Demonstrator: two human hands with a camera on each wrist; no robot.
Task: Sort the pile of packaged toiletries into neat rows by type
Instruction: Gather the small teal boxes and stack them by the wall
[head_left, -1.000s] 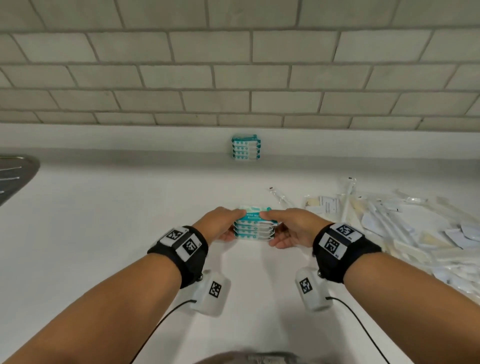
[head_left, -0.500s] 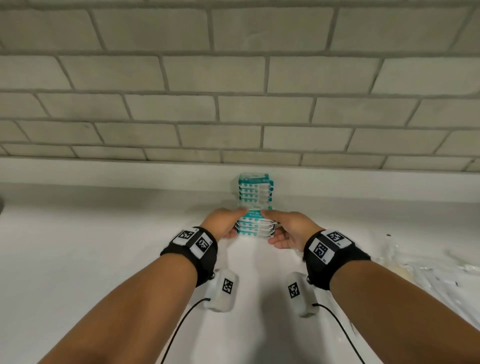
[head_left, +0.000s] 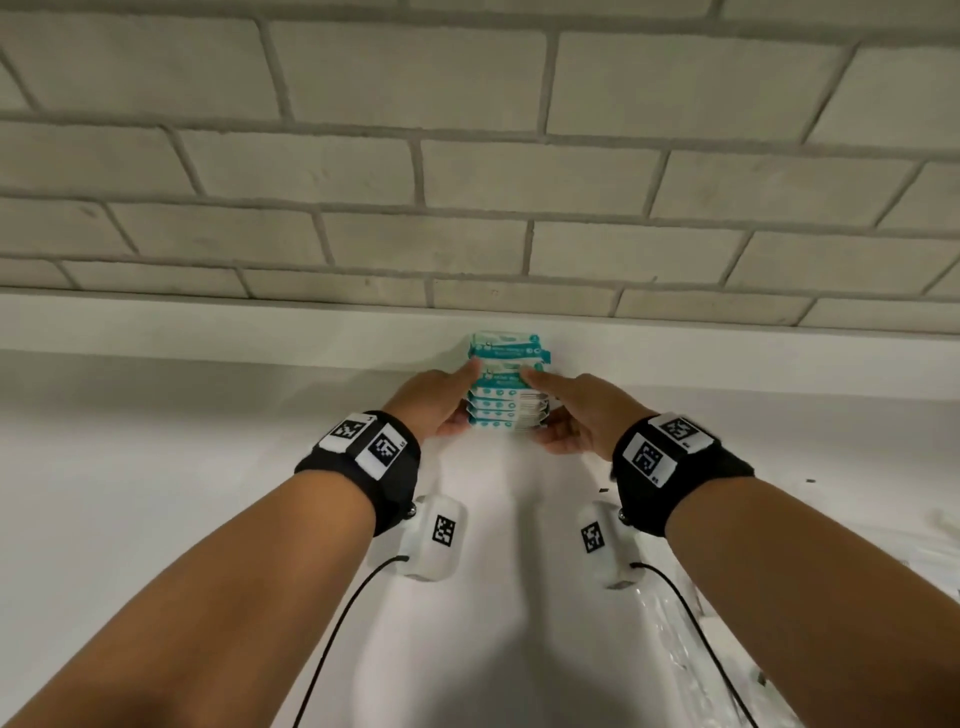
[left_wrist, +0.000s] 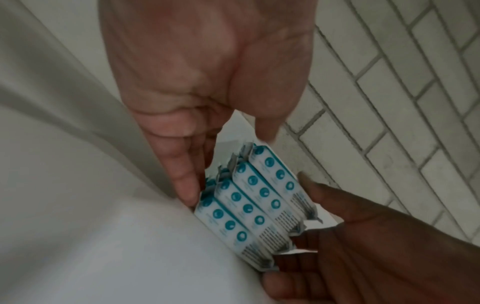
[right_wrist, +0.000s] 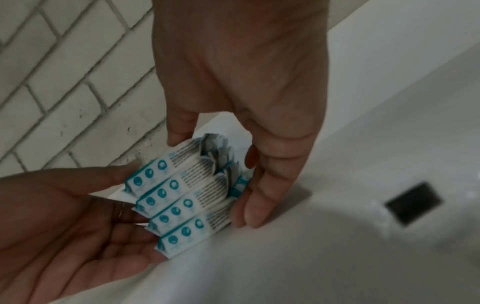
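The left hand (head_left: 435, 405) and right hand (head_left: 582, 413) clamped a stack of teal-and-white packets (head_left: 508, 413) from either side, fingers curled round its ends, against another such stack (head_left: 506, 349) at the back ledge. The packets looked light, soft and slippery, best held by the crimped ends. White counter (head_left: 156, 493); pale brick wall (head_left: 467, 171) behind.

White counter (head_left: 156, 509) carries stacked teal-white packets (head_left: 508, 410) by the backsplash; clear wrappers (head_left: 691, 670), seemingly, bottom right.
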